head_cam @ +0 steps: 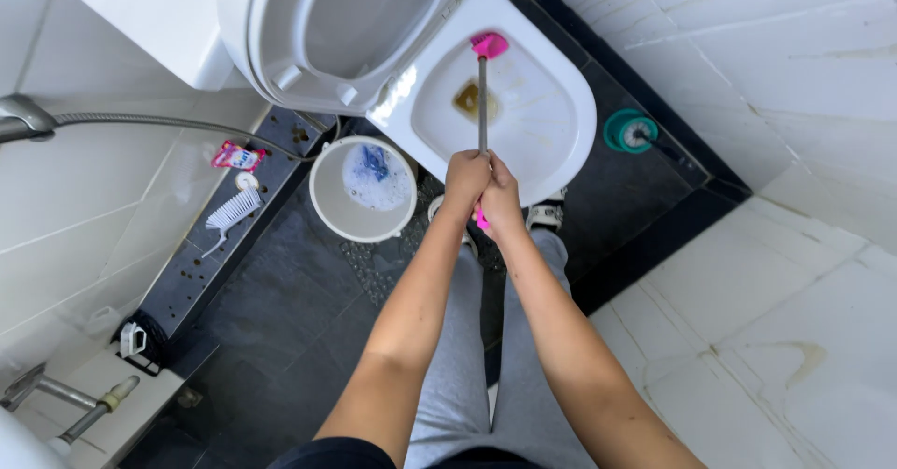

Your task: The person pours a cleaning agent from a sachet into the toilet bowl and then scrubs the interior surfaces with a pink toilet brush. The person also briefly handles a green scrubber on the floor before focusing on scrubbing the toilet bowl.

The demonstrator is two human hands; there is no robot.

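Both hands grip one long-handled toilet brush [483,95]. My left hand [464,181] and my right hand [503,198] clasp its grey shaft side by side, just above the pink grip end. The pink brush head [490,45] rests against the far inner wall of the white toilet bowl [570,105], above the stained drain [476,101]. The seat and lid [280,49] are raised.
A white bucket [322,209] with soapy water and a blue cloth stands left of the bowl. A teal brush holder [628,131] sits on the dark floor at right. A white scrub brush [232,215] and a pink packet [237,157] lie on the left ledge; a spray hose [140,120] hangs above.
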